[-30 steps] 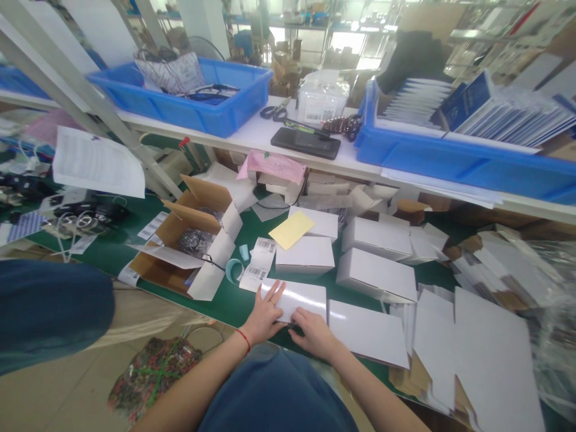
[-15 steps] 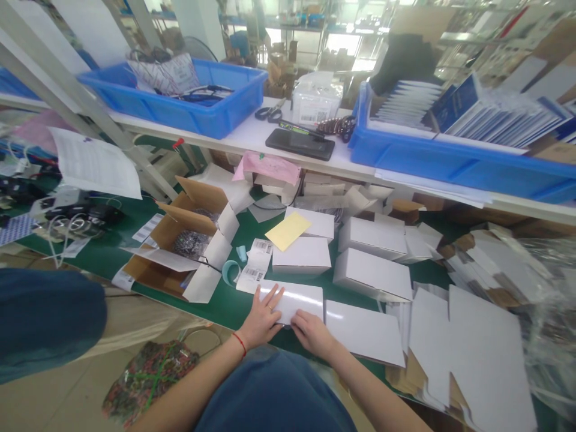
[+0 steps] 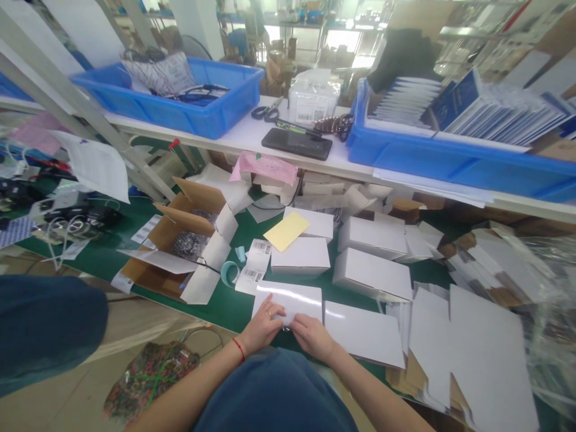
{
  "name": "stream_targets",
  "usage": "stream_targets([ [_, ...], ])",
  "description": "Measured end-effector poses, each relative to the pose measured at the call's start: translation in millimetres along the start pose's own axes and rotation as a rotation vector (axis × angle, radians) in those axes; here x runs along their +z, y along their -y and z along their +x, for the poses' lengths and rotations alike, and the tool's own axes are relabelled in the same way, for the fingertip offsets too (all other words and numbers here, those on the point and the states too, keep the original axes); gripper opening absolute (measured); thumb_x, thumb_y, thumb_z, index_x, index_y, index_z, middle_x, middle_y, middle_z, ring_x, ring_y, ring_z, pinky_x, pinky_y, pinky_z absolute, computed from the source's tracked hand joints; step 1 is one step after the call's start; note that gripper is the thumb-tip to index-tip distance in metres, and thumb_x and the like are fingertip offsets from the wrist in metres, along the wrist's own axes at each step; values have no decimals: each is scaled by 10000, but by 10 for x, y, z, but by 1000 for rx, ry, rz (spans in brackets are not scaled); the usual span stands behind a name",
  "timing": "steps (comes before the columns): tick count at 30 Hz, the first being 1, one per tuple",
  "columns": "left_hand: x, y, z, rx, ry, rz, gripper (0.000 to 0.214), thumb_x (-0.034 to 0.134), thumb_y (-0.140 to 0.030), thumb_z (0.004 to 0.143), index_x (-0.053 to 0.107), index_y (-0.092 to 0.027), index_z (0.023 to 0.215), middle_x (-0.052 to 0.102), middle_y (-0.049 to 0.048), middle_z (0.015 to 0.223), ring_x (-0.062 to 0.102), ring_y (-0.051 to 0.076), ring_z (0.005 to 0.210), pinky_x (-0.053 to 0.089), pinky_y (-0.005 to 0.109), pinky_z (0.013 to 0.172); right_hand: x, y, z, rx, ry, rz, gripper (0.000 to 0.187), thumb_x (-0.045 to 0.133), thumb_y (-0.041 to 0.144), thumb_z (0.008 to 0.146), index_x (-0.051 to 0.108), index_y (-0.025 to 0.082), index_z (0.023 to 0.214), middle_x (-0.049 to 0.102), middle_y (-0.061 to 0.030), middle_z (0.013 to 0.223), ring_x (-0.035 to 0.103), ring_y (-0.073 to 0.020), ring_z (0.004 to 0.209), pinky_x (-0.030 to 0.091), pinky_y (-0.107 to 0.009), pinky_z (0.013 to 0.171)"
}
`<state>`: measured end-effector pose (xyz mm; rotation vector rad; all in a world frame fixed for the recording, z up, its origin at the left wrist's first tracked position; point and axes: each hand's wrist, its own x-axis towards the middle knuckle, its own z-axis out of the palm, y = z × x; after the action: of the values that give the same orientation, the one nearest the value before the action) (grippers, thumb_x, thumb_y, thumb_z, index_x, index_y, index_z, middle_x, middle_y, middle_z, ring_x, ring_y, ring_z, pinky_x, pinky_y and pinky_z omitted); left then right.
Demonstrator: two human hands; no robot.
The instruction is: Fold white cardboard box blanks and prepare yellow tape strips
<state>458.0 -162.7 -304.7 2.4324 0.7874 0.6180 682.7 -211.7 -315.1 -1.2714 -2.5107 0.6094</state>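
Note:
A small white cardboard box [image 3: 292, 299] lies at the green table's near edge, right in front of me. My left hand [image 3: 263, 325] is closed at the box's front edge, its bent fingers resting on the lid. Beside it, my right hand [image 3: 312, 337] grips the same front edge with curled fingers. A small shiny bit shows between the fingertips; what it is I cannot make out. Another white box [image 3: 364, 331] lies close on the right. Just behind are a white box [image 3: 300, 255] with a yellow paper [image 3: 287, 231] and a strip of barcode labels [image 3: 253, 268].
An opened carton [image 3: 173, 249] with bagged parts stands on the left, near a teal tape roll [image 3: 229, 273]. Flattened white cartons [image 3: 488, 354] are piled at right. The shelf above bears blue bins [image 3: 216, 120], a phone [image 3: 297, 143] and scissors [image 3: 269, 111]. A person's blue sleeve [image 3: 49, 330] shows at left.
My left hand's spread fingers have drawn in from the lid towards the box's front edge and bent. My right hand has stayed at that edge, and the view has shifted slightly.

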Motion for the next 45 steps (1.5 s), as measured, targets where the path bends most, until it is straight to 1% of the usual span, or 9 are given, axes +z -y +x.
stream_targets([
  [6, 11, 21, -8, -2, -22, -17, 217, 524, -78, 920, 656, -194, 793, 653, 54, 1046, 615, 178, 1111, 288, 581, 1242, 2, 6, -21, -33, -6, -92, 340, 338, 153, 1017, 630, 195, 848, 567, -34, 809, 461, -176, 688, 298, -303, 602],
  [13, 18, 33, 4, 13, -47, -25, 225, 543, -42, 891, 669, -208, 808, 622, 36, 1005, 611, 173, 1110, 293, 589, 1235, -19, 14, -30, -67, 11, -163, 411, 275, 176, 1052, 646, 208, 878, 556, -22, 792, 431, -175, 670, 256, -319, 597],
  [22, -4, 14, -9, 54, 0, 55, 215, 524, -50, 862, 673, -203, 841, 591, 65, 1030, 580, 197, 1140, 286, 573, 1248, 58, 36, -29, -28, 20, -204, 324, 368, 181, 1044, 617, 209, 839, 547, -22, 786, 430, -182, 677, 201, -339, 586],
  [27, -75, 0, -2, 46, -2, -17, 180, 577, -88, 791, 673, -204, 890, 566, 78, 1062, 559, 230, 1160, 289, 600, 1239, 43, 43, -34, -27, 20, -181, 210, 474, 196, 981, 585, 208, 802, 534, -34, 820, 455, -193, 724, 239, -327, 604],
  [33, -108, -12, 64, -69, -99, -116, 72, 633, -153, 808, 574, -193, 795, 567, 61, 986, 562, 216, 1060, 386, 537, 1194, -5, 63, -24, -27, -7, -160, 269, 441, 236, 1010, 566, 212, 773, 526, -28, 808, 456, -183, 716, 254, -327, 604],
  [36, -92, -5, 77, -54, -47, -106, 127, 667, -148, 809, 588, -206, 889, 591, 37, 1004, 554, 208, 1056, 360, 538, 1204, -18, 75, -18, -28, -23, -150, 275, 426, 225, 1011, 567, 218, 775, 537, -27, 808, 476, -184, 723, 280, -320, 604],
  [39, -97, 16, 73, -69, 25, -113, 192, 616, -78, 811, 568, -202, 949, 595, 38, 1032, 552, 198, 1094, 328, 514, 1231, -43, 89, -8, 6, -49, -128, 190, 454, 223, 996, 576, 215, 851, 562, -33, 859, 514, -180, 751, 357, -299, 634],
  [42, -118, 44, 69, -85, 81, -126, 154, 600, -72, 827, 546, -194, 905, 582, 43, 1030, 556, 188, 1082, 305, 497, 1251, -54, 106, 6, 19, -74, -113, 68, 529, 249, 968, 575, 199, 971, 586, -48, 933, 549, -190, 816, 407, -296, 665],
  [45, -133, 63, 74, -91, 89, -141, 143, 629, -93, 826, 531, -197, 839, 567, 35, 1013, 545, 186, 1061, 307, 499, 1251, -9, 115, 25, -23, -93, -134, 59, 546, 253, 962, 582, 206, 957, 588, -41, 889, 543, -204, 796, 368, -318, 609],
])
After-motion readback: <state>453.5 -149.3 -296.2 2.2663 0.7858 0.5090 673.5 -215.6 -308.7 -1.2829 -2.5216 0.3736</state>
